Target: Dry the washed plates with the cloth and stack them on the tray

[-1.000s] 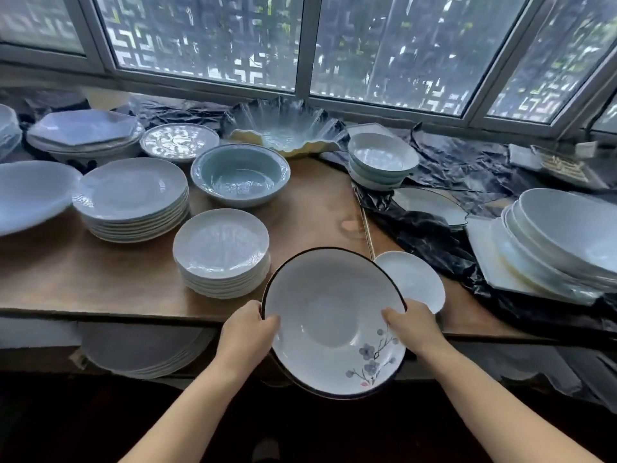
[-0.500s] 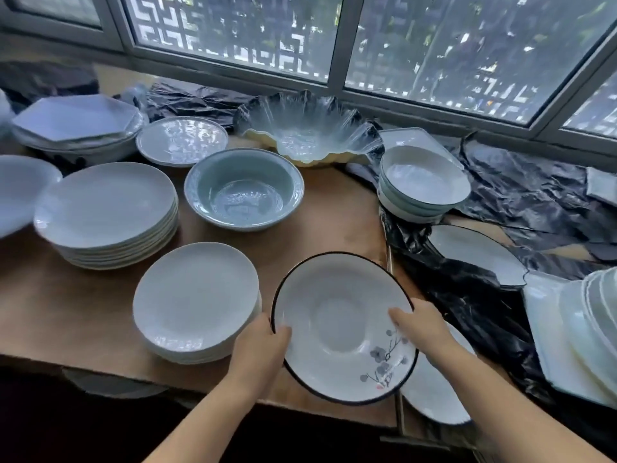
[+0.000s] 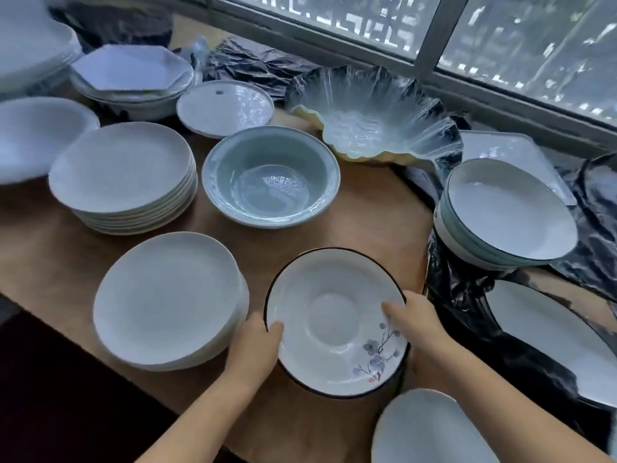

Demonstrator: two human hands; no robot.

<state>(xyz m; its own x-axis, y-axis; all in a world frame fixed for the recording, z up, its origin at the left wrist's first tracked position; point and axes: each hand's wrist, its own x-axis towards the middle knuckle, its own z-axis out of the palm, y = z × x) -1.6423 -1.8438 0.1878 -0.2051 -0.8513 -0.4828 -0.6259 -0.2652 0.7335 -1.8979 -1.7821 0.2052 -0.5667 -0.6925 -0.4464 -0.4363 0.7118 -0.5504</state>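
A white deep plate [image 3: 334,319] with a black rim and a blue flower print sits low over the brown table [image 3: 377,208], near its front edge. My left hand [image 3: 257,345] grips its left rim, thumb over the edge. My right hand [image 3: 417,319] grips the right rim with the thumb lying inside the plate. A stack of plain white plates [image 3: 167,299] stands just left of it. No cloth and no tray show in this view.
A taller stack of white plates [image 3: 123,172] and a green bowl [image 3: 270,178] stand behind. A wavy glass bowl [image 3: 374,118] is by the window. Stacked bowls [image 3: 507,208] and black plastic sheeting [image 3: 467,295] lie right; a white plate [image 3: 430,429] is at the bottom right.
Both hands have carried the flowered plate forward from beyond the table's edge to over the table, beside the small plate stack. The camera has moved closer and tilted down.
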